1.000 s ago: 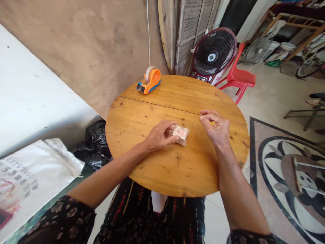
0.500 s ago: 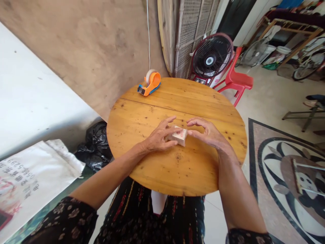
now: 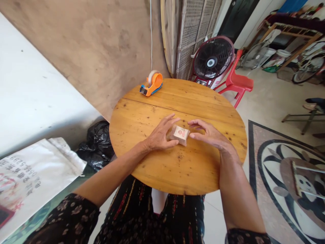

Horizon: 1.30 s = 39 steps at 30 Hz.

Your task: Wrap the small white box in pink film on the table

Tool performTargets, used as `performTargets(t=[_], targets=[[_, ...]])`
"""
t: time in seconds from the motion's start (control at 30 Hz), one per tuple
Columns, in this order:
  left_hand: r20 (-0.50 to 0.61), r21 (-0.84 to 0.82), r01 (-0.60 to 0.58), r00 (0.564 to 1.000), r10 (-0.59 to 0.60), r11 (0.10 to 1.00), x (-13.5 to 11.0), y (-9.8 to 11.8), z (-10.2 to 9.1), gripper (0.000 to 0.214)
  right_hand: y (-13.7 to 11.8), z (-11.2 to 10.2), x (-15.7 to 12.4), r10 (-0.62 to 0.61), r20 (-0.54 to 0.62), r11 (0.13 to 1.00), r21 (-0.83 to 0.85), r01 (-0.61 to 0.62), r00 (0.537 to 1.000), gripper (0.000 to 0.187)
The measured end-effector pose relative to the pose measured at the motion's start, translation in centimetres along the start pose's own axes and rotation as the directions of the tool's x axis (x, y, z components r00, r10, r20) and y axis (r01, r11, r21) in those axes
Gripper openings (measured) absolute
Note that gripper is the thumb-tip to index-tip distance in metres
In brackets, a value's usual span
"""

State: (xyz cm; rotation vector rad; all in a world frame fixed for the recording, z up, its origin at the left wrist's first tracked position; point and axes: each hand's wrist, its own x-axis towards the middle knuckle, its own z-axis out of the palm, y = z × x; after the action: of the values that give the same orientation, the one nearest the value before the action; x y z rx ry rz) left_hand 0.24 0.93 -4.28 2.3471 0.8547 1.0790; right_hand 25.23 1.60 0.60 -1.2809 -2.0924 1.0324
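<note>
A small light-coloured box [image 3: 180, 134] with a red print on top rests on the round wooden table, and it looks wrapped in clear film or tape. My left hand [image 3: 162, 134] lies beside its left side, fingers spread, thumb near the front edge. On the other side, my right hand [image 3: 207, 133] is open with curved fingers, its thumb tip close to the box's right edge. Whether either hand touches the box is hard to tell. Neither hand grips it.
An orange and blue tape dispenser [image 3: 152, 84] stands at the back left of the round table [image 3: 177, 169]. Behind are a fan [image 3: 213, 59] and a red chair [image 3: 238, 83]. A black plastic bag [image 3: 98, 144] and a white sack [image 3: 38, 169] lie to the left.
My left fingers have lifted off the box's top and now spread beside it, uncovering the red print. My right hand has barely moved. The view has shifted slightly.
</note>
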Motion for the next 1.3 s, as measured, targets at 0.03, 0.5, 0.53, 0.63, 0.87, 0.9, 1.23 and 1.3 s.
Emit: performTargets(t=[0.03, 0.5, 0.53, 0.63, 0.87, 0.9, 1.23, 1.3], targets=[[-0.002, -0.001, 0.016, 1.0, -0.016, 1.0, 0.0, -0.1, -0.1, 0.085, 0.1, 0.0, -0.1, 0.001, 0.035, 1.0, -0.015, -0.001, 0.999, 0.059], [0.074, -0.008, 0.169, 0.983, -0.168, 0.986, 0.0, -0.2, 0.6, 0.093, -0.4, 2.9, 0.4, -0.14, 0.09, 0.903, -0.397, 0.164, 0.986, 0.086], [0.068, -0.014, 0.176, 0.982, -0.175, 0.984, 0.0, -0.2, 0.6, 0.093, -0.4, 3.1, 0.5, -0.136, 0.071, 0.899, -0.41, 0.153, 0.988, 0.085], [0.051, -0.008, 0.219, 0.975, -0.218, 0.976, 0.1, -0.1, 0.5, 0.09, -0.4, 3.4, 0.7, -0.125, 0.013, 0.898, -0.424, 0.118, 0.992, 0.082], [0.017, 0.064, 0.107, 0.994, -0.109, 0.992, 0.1, -0.4, 0.2, 0.073, -0.1, 3.0, 0.7, -0.118, -0.027, 0.916, -0.388, 0.098, 0.993, 0.087], [0.014, 0.076, 0.087, 0.996, -0.088, 0.993, 0.0, -0.5, 0.2, 0.07, 0.0, 2.9, 0.7, -0.116, -0.028, 0.917, -0.386, 0.096, 0.993, 0.087], [0.035, 0.25, 0.053, 0.997, -0.064, 0.967, 0.1, -0.1, 0.3, 0.047, 0.3, 3.2, 1.0, -0.177, -0.066, 0.892, -0.433, 0.132, 0.982, 0.068], [0.038, 0.245, 0.071, 0.996, -0.083, 0.967, 0.1, 0.0, 0.4, 0.045, 0.2, 3.3, 1.0, -0.179, -0.068, 0.888, -0.442, 0.131, 0.981, 0.063]])
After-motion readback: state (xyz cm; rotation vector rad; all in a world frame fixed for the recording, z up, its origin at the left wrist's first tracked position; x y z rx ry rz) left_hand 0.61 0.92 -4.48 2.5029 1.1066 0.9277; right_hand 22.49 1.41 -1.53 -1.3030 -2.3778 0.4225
